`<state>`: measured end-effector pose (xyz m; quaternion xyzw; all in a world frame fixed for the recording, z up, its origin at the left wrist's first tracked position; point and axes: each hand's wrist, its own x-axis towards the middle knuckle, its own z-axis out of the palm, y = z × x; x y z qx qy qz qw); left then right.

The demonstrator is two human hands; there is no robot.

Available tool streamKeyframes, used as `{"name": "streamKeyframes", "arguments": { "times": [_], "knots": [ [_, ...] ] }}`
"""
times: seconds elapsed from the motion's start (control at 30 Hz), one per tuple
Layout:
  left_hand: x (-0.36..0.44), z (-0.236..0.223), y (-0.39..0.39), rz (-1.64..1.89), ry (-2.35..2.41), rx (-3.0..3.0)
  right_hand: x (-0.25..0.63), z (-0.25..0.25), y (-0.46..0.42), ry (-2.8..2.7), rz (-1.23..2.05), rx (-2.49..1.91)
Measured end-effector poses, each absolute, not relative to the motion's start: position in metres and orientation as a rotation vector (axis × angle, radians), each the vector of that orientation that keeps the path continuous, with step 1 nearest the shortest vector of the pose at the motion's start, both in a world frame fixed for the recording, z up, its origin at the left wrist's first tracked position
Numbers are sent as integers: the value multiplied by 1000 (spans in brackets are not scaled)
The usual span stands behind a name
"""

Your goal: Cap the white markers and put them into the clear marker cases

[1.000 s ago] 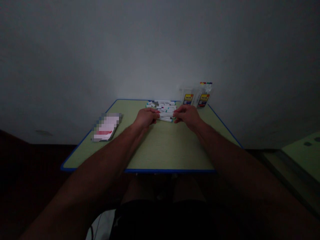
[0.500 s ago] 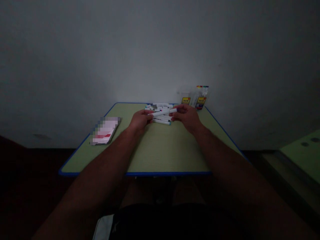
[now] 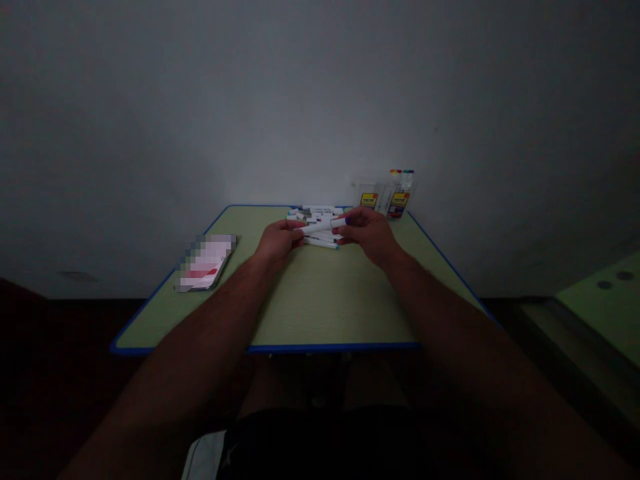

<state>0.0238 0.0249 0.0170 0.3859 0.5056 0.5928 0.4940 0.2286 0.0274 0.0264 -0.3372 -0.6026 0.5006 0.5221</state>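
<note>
Holding marker in both hands

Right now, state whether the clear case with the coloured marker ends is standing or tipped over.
Standing: the clear case rises from the table, coloured marker ends along its top, yellow label lower down.

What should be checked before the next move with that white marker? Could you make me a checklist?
1. Left hand grips the white marker: ok.
2. Right hand holds its purple-tipped end: ok.
3. Marker's cap fully on: cannot tell, too small and dim.
4. Loose markers neatly lined up: not ok, they lie jumbled.
5. Clear cases standing at the far right of the table: ok.
6. Phone apart from both hands: ok.
</note>
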Motion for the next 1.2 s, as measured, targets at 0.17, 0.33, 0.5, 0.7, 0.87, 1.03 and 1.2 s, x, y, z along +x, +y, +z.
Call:
{"name": "streamKeyframes", "arguments": {
  "times": [0.17,0.33,0.5,0.7,0.87,1.03,1.2],
  "knots": [
    [22,17,25,1557,1139,945,234,20,38,-1431,1098,-963],
    [27,20,21,1592,987,1003,241,8,53,-1528,918,-1256],
    [33,21,17,1545,877,1078,243,10,52,-1606,838,-1361],
    [35,23,15,1530,866,1106,242,13,48,-1608,849,-1360],
    [36,24,15,1523,859,1104,242,12,48,-1608,844,-1353],
    [35,21,16,1479,864,1090,240,13,46,-1647,901,-1260],
    [35,20,16,1498,859,1029,238,14,42,-1671,966,-1207]
  ]
}}
